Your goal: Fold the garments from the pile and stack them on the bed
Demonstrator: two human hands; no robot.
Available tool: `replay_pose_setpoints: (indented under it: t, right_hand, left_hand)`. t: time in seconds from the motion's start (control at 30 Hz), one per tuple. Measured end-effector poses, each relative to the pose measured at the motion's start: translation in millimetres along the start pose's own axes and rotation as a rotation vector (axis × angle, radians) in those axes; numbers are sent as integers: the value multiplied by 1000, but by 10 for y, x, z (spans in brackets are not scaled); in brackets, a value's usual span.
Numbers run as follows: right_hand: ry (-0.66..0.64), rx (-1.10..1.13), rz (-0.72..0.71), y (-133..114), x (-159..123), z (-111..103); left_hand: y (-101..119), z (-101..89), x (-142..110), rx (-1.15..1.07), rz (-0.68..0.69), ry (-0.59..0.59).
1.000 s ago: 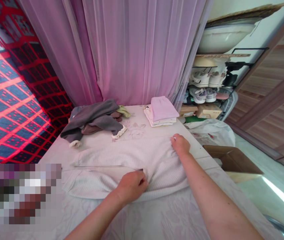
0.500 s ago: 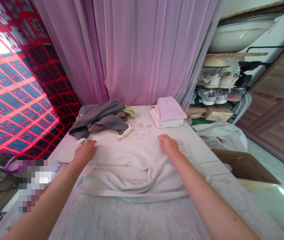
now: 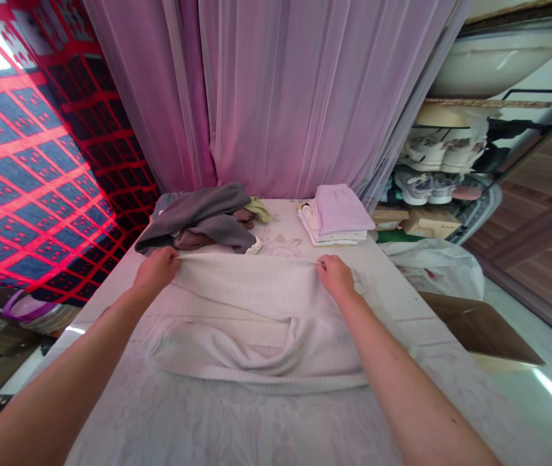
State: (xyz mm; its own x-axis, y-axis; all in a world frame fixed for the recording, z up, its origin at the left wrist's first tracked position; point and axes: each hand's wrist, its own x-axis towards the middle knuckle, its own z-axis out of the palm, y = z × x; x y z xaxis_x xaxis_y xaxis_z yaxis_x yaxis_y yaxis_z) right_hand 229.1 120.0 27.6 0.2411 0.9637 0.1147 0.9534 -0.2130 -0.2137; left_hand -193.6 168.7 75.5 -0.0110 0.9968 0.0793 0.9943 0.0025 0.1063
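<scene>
Pale grey ribbed pants [image 3: 251, 281] lie across the bed or table in front of me, their two leg-like parts joined at the right. My left hand [image 3: 159, 265] pinches the far edge at its left end. At the right end of that edge, my right hand [image 3: 334, 275] grips the fabric too. Between both hands the far edge is stretched straight and slightly lifted. The nearer leg [image 3: 251, 362] lies loosely wrinkled, with a gap between it and the far one.
Beyond my left hand is a heap of dark grey clothes [image 3: 208, 213]. A folded stack topped with a lilac garment [image 3: 341, 210] sits at the back right. Purple curtains [image 3: 276, 97] hang behind. An open cardboard box [image 3: 484, 330] and a shoe rack [image 3: 438, 155] stand at right.
Both hands have closed on the far edge of the pants, moved slightly away from me, and pulled it taut. The view has shifted slightly.
</scene>
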Motion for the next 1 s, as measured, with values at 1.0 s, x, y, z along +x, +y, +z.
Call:
replay_pose_setpoints:
  t: [1.0]
  right_hand:
    - [-96, 471, -613, -181, -1496, 27]
  left_hand:
    - [1301, 499, -1359, -297, 722, -289]
